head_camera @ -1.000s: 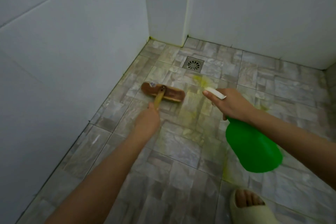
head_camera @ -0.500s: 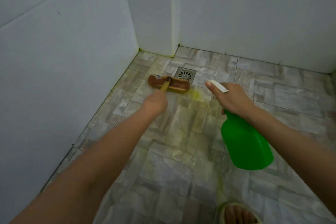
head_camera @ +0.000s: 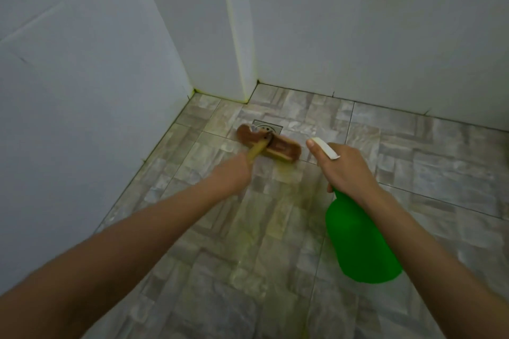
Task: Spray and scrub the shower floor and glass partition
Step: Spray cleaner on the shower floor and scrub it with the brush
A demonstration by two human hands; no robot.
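Nearest, on the right, a green plastic spray bottle (head_camera: pixel 360 245) hangs tilted above the floor, its white head gripped by the right hand (head_camera: pixel 344 170). Further left, the left hand (head_camera: pixel 234 173) clasps the yellow handle of a brown scrub brush (head_camera: pixel 271 147) on the grey stone-pattern tile floor (head_camera: pixel 440 173), at the square metal drain (head_camera: pixel 271 126).

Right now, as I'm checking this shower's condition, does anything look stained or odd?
Yes. A yellowish-green film streaks the floor tiles near the brush, and the same tint lines the wall corner seam behind the drain. It could be sprayed cleaner or grime; I cannot tell which.
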